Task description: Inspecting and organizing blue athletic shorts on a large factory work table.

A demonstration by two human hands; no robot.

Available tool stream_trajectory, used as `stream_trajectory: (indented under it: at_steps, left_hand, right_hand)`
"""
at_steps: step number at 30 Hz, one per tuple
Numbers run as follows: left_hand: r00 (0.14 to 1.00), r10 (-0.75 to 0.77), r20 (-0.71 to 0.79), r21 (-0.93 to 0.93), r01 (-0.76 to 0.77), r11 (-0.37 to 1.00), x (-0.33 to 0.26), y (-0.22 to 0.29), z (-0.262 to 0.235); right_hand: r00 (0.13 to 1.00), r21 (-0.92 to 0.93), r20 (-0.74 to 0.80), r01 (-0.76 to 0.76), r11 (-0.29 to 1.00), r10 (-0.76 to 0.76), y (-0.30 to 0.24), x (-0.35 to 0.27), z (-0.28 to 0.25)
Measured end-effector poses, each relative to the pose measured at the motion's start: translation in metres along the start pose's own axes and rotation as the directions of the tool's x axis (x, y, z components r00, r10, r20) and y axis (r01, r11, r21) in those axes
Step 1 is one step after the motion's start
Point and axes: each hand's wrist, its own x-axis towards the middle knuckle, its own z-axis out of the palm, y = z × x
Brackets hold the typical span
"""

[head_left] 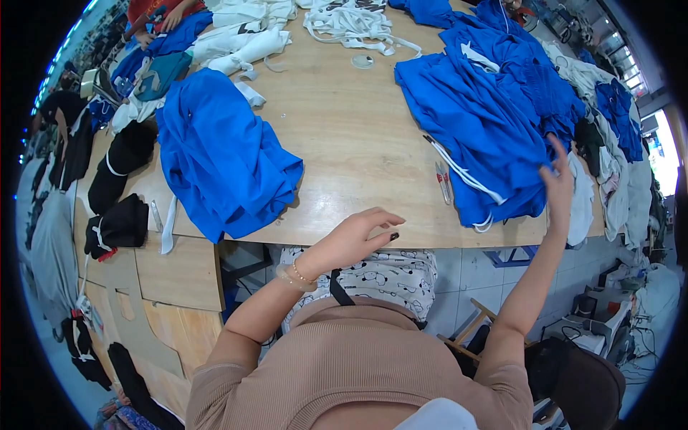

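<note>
The left hand curved loosely, empty, and the right hand spread wide beside the corded blue garment, whose leftward drag could have snagged the nearby snips.

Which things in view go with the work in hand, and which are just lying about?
Apparently in the work:
blue garment pile by the right hand
white drawstring
perhaps the red-handled thread snips
perhaps the second blue pile

Apparently lying about:
tied black bundles
teal cloth
tangled white straps
</note>
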Motion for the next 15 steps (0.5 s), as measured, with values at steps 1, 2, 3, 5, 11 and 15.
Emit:
stream_trajectory:
  at_steps: [1,2,3,5,11,15]
  left_hand:
    - [0.997,0.082,-0.012,0.004,-0.082,0.997,0.007,0.005,-0.001]
    - [0.990,0.142,-0.005,0.019,-0.142,0.990,0.016,0.013,-0.001]
    - [0.984,0.177,-0.032,-0.020,-0.178,0.984,0.024,0.022,-0.002]
    - [0.952,0.284,-0.110,-0.003,-0.286,0.958,0.044,0.045,-0.002]
    - [0.738,0.489,-0.465,0.084,-0.514,0.854,0.096,0.120,0.006]
    - [0.617,0.292,-0.731,-0.198,-0.602,0.774,0.118,0.126,-0.016]
  right_hand:
    - [0.995,0.059,-0.090,0.051,0.997,-0.045,-0.015,0.014,-0.008]
    - [0.978,0.247,-0.207,0.064,0.967,-0.012,-0.033,0.028,-0.011]
    - [0.959,0.427,-0.279,0.086,0.900,0.040,-0.055,0.043,-0.016]
    - [0.979,0.663,-0.203,0.123,0.738,0.020,-0.103,0.060,-0.021]
    - [0.845,0.745,0.156,0.239,0.623,-0.511,-0.239,0.059,0.026]
    - [0.844,0.559,-0.010,0.449,0.697,-0.536,-0.283,0.052,0.054]
